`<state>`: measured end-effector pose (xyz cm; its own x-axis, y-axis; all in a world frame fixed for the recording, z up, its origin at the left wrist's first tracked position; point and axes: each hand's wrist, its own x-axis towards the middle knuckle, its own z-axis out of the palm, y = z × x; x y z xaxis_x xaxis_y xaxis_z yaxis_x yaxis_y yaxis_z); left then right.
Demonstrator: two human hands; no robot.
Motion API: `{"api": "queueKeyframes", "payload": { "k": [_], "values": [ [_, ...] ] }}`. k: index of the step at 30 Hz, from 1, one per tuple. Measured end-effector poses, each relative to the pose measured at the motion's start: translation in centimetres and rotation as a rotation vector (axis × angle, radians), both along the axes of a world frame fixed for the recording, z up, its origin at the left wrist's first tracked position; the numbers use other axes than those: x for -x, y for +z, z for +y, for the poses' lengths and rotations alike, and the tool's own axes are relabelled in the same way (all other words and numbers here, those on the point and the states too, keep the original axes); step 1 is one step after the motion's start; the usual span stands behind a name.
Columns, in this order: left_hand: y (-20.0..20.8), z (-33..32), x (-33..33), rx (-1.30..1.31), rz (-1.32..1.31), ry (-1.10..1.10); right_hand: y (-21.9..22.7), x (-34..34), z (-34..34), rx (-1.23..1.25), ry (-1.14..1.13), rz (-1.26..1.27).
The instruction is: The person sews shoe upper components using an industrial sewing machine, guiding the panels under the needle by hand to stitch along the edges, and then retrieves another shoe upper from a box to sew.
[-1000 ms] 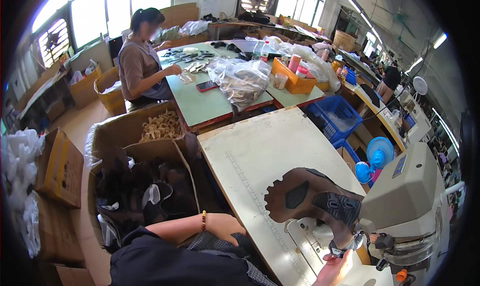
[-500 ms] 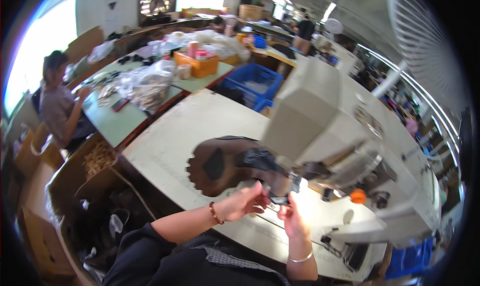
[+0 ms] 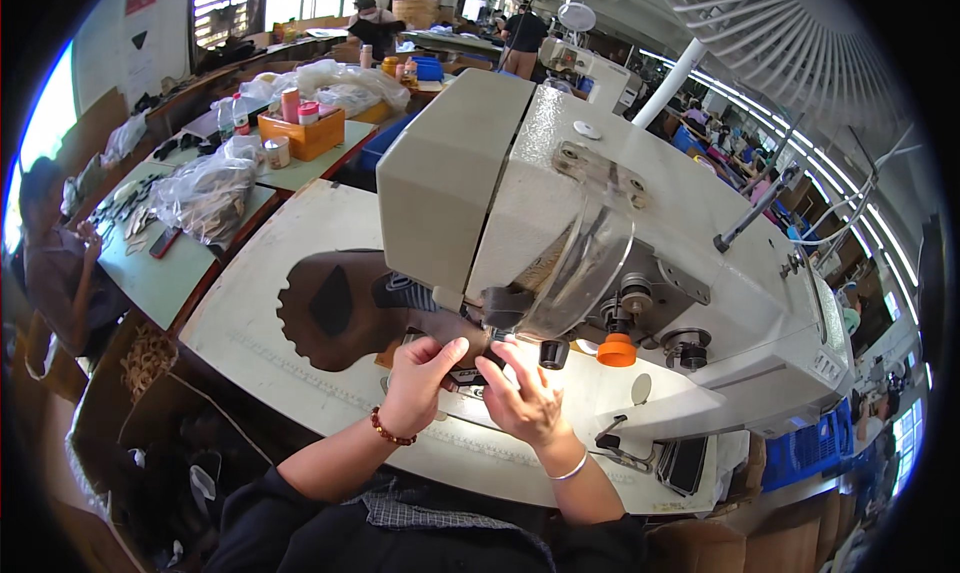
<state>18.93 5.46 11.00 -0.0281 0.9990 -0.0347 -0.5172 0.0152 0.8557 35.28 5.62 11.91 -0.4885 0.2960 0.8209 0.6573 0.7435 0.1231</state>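
A brown-and-black, scallop-edged flat piece (image 3: 368, 318) lies partly beneath a cream metal sewing machine (image 3: 690, 228), long axis near nine-to-three o'clock, broad end toward nine; left hand (image 3: 416, 381) pinches it, right hand (image 3: 528, 405) curled, grip unclear.

The shoe upper (image 3: 375, 318) is extending left from under the sewing machine (image 3: 600, 173), over the surface (image 3: 260, 263), while a bag (image 3: 205, 193) and a box (image 3: 310, 143) are sitting on another surface (image 3: 165, 278) behind.

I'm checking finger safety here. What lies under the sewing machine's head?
Part of the brown piece, with the left hand and right hand at its narrow end. The machine's head hides part of the piece's patterned section; whatever lies beneath the piece is covered.
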Motion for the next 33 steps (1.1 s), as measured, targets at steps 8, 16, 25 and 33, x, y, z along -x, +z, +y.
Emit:
{"api": "queueKeyframes", "payload": {
  "k": [8, 16, 25, 33],
  "values": [
    [-0.2, -0.8, -0.4, 0.040, -0.322, -0.151, -0.4, 0.8, 1.4, -0.121, -0.092, -0.015],
    [-1.0, -0.4, 0.7, 0.157, -0.840, -0.515, -0.4, 1.3, 2.4, -0.113, -0.067, 0.024],
    [-0.4, 1.1, 0.6, 0.024, -0.315, -0.322, 0.8, 2.3, 1.3, -0.068, 0.008, 0.180],
    [-0.5, 1.9, 0.9, -0.113, 0.200, -0.085, 1.9, 2.8, 0.3, 0.100, -0.158, 0.085]
  ]
}}
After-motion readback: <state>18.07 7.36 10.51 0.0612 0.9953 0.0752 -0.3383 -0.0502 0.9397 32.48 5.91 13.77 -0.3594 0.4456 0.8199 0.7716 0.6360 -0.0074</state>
